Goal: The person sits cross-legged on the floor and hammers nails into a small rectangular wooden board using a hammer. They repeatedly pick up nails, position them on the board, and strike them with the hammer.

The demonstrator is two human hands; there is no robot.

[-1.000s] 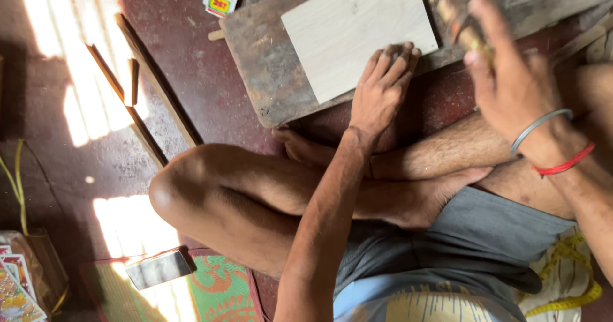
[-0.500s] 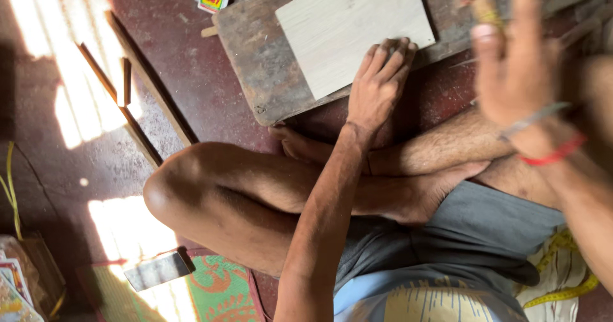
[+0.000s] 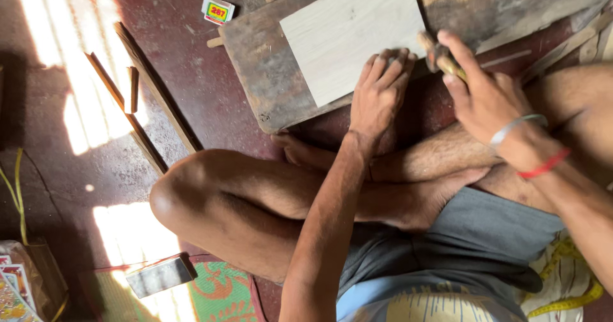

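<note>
Red floor point(image 3: 191, 92), dark board point(image 3: 262, 60); left hand point(image 3: 378, 95) flat, fingers open, pressing pale wood panel point(image 3: 348, 31); right hand point(image 3: 488, 95) gripping small wooden tool point(image 3: 440, 57).

His left hand point(image 3: 378, 95) lies flat, fingers spread forward, arm straight out over his crossed legs. His right hand point(image 3: 485, 95) is raised, fingers curled in a grip.

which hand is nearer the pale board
Left. The left hand rests its fingers on the near edge of the pale board. The right hand is off to the board's right, apart from it, gripping a small wooden tool.
</note>
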